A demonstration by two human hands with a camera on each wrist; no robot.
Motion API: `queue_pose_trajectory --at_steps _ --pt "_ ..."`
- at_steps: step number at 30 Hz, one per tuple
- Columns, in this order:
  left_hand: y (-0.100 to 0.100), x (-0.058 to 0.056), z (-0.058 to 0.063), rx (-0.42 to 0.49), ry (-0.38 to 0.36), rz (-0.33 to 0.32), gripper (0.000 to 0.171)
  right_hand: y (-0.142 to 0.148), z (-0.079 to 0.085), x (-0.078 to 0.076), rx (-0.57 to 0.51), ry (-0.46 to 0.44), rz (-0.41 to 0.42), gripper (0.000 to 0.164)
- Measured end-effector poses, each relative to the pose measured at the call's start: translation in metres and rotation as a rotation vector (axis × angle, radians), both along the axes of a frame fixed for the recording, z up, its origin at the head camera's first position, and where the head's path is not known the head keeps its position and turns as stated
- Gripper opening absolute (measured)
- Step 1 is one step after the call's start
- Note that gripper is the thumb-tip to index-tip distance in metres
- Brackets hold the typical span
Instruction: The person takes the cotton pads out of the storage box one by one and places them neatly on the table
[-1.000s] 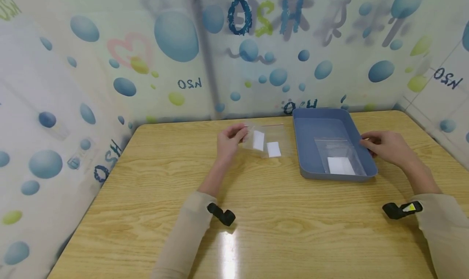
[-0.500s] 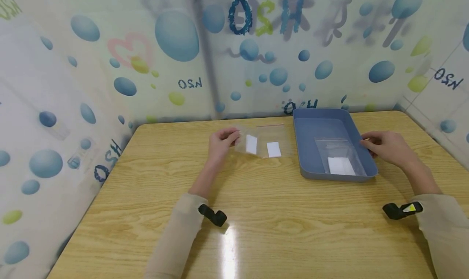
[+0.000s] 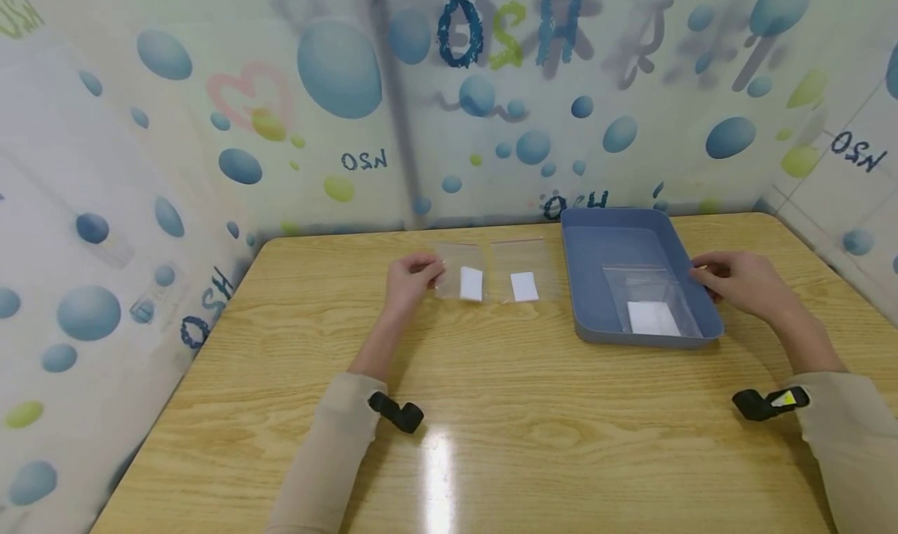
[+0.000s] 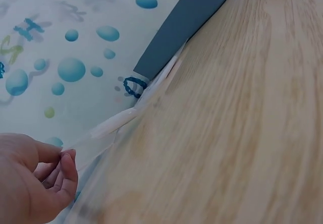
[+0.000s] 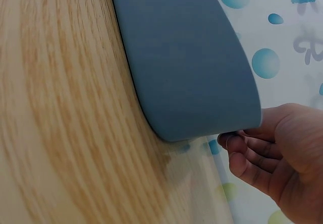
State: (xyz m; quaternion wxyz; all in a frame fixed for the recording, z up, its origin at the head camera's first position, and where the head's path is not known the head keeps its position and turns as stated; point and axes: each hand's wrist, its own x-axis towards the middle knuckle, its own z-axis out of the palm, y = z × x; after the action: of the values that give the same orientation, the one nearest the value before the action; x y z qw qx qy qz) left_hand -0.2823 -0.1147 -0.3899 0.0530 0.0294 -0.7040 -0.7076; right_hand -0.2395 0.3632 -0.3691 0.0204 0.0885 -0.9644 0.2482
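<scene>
My left hand [image 3: 412, 278] pinches the left edge of a clear zip bag [image 3: 449, 277] with a white rectangular piece [image 3: 471, 284] inside. In the left wrist view, thumb and fingertips meet on the bag's film [image 4: 83, 148], and its far part lies low over the table. To its right lies a similar zip bag [image 3: 505, 259] with a white piece [image 3: 524, 286]. My right hand [image 3: 744, 281] grips the right wall of a blue-grey tray [image 3: 610, 238], thumb at the rim and the other fingers curled outside. Inside the tray's front right are clear bags [image 3: 641, 281] with white contents [image 3: 652, 317].
The wooden table [image 3: 491, 394] reaches back to a wall [image 3: 449, 113] printed with blue drops and letters. Black wrist cameras sit on both beige sleeves [image 3: 330, 440].
My left hand has moved left and slightly down with its bag, which overlapped the other one before and now lies beside it. The right hand and the tray have stayed in place.
</scene>
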Motion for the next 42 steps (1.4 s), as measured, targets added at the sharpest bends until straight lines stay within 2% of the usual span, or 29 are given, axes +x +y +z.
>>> queue_pose_trajectory --at_steps 5,9,13,22,31,42 --pt "-0.003 0.000 -0.002 -0.120 -0.014 0.021 0.012 -0.001 0.000 0.000 -0.001 -0.010 -0.001 0.043" --pt "-0.005 0.002 -0.002 -0.232 0.005 0.046 0.009 -0.001 0.000 -0.001 -0.004 -0.016 0.000 0.044" --pt "-0.005 0.004 -0.003 -0.284 0.022 0.066 0.006 0.000 -0.001 -0.001 -0.003 -0.022 -0.002 0.044" --pt "-0.005 -0.002 -0.011 -0.439 0.001 0.095 0.013 0.000 -0.001 -0.001 -0.004 -0.015 0.004 0.044" --pt "-0.002 -0.003 -0.011 -0.528 -0.016 0.089 0.013 0.001 -0.001 -0.002 -0.001 -0.011 -0.002 0.044" --pt "0.001 -0.005 -0.012 -0.584 -0.041 0.080 0.013 0.002 -0.001 -0.003 0.004 -0.023 -0.009 0.044"
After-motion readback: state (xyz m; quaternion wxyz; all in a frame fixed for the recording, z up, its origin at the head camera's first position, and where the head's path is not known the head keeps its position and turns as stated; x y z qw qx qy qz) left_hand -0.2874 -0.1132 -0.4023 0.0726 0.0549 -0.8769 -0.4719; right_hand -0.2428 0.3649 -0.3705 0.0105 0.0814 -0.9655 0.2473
